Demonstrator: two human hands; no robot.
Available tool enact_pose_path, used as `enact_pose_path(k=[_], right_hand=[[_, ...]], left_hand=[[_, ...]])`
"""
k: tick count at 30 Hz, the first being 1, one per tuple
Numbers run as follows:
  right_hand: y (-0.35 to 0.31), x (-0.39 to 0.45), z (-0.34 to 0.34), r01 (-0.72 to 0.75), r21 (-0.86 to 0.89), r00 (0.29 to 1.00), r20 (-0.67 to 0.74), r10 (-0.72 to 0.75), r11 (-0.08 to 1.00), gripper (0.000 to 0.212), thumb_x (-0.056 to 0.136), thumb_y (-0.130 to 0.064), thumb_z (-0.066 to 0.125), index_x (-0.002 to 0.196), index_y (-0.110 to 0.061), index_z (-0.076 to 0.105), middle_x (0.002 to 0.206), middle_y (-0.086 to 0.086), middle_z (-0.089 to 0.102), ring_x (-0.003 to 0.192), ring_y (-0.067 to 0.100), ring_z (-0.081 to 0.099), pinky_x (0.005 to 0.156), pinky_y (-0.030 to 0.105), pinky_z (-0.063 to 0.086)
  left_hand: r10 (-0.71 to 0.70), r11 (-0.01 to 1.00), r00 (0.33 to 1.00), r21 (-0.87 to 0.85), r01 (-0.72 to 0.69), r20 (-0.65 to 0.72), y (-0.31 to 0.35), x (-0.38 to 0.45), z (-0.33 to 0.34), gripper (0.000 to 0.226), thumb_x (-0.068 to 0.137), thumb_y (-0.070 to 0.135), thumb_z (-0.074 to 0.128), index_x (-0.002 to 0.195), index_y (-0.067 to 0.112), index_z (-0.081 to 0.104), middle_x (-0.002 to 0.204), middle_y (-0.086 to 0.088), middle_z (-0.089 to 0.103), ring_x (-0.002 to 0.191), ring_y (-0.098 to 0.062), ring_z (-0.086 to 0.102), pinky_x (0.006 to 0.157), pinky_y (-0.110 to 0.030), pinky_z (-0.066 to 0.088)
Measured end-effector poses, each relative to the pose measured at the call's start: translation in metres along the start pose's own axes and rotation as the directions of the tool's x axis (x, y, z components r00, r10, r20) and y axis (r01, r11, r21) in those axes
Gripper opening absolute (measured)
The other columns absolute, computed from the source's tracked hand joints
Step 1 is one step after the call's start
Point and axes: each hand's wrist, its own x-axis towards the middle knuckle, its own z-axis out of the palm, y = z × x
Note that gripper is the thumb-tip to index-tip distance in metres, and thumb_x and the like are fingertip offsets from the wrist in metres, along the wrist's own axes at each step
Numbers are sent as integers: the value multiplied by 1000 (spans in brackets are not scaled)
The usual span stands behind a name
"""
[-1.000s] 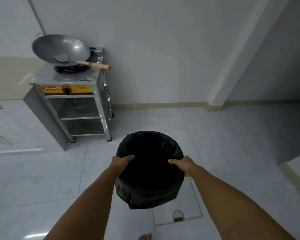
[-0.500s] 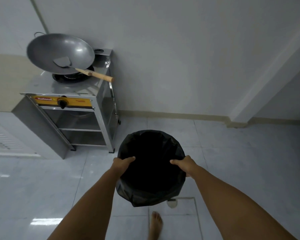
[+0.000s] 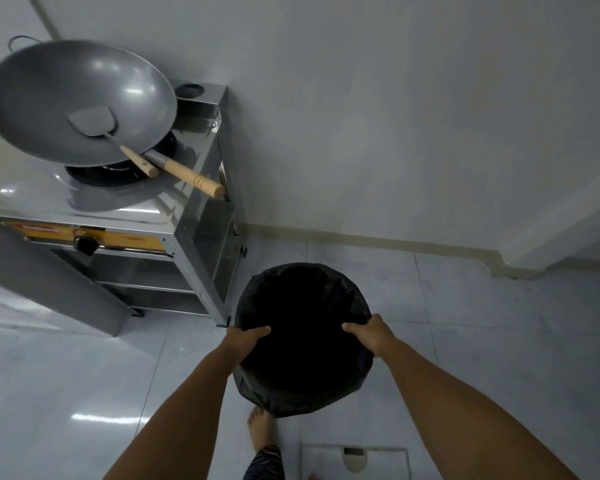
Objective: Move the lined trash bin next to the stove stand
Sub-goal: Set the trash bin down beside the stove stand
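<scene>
A round trash bin (image 3: 302, 382) lined with a black bag hangs in the air in front of me, held by its rim. My left hand (image 3: 245, 337) grips the rim's left side, thumb inside the bag. My right hand (image 3: 369, 332) grips the right side the same way. The steel stove stand (image 3: 191, 237) with its shelves rises at the left, and its front right leg is just left of the bin. My bare foot (image 3: 258, 429) shows on the floor below the bin.
A large grey wok (image 3: 80, 102) with a spatula sits on the stove burner, its wooden handle (image 3: 194, 180) jutting out toward the wall side. A white wall and skirting run behind. A floor drain cover (image 3: 355, 460) lies at the bottom right on the glossy tiles.
I have walked closer to the stove stand, carrying the bin. The stand and wok now loom larger, and the bin sits right by the stand's front right leg.
</scene>
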Motion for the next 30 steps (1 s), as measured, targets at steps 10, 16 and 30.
enact_pose_path(k=[10, 16, 30], right_hand=[[-56, 167, 46, -71, -24, 997, 2, 71, 997, 85, 85, -40, 71, 147, -3, 27, 146, 20, 48, 129, 38, 52, 106, 45, 45], [-29, 286, 83, -57, -45, 998, 9, 58, 997, 83, 88, -39, 67, 149, -5, 24, 146, 20, 48, 129, 36, 52, 106, 43, 45], [54, 446, 161, -22, -128, 999, -48, 16, 992, 66, 90, -43, 60, 140, -9, 33, 132, 16, 58, 115, 33, 61, 100, 48, 51]], left_hand=[[-111, 994, 994, 9, 111, 16, 32, 194, -14, 92, 71, 34, 82, 147, 1, 42, 143, -21, 55, 129, -40, 54, 111, -47, 43], [-108, 994, 994, -6, 108, -27, -20, 340, 0, 115, 51, 50, 83, 148, 3, 41, 142, -20, 55, 126, -40, 55, 108, -52, 45], [-89, 996, 983, -28, 86, -161, -109, 460, 29, 58, 88, 9, 66, 140, -1, 42, 117, -13, 55, 125, -42, 54, 101, -45, 47]])
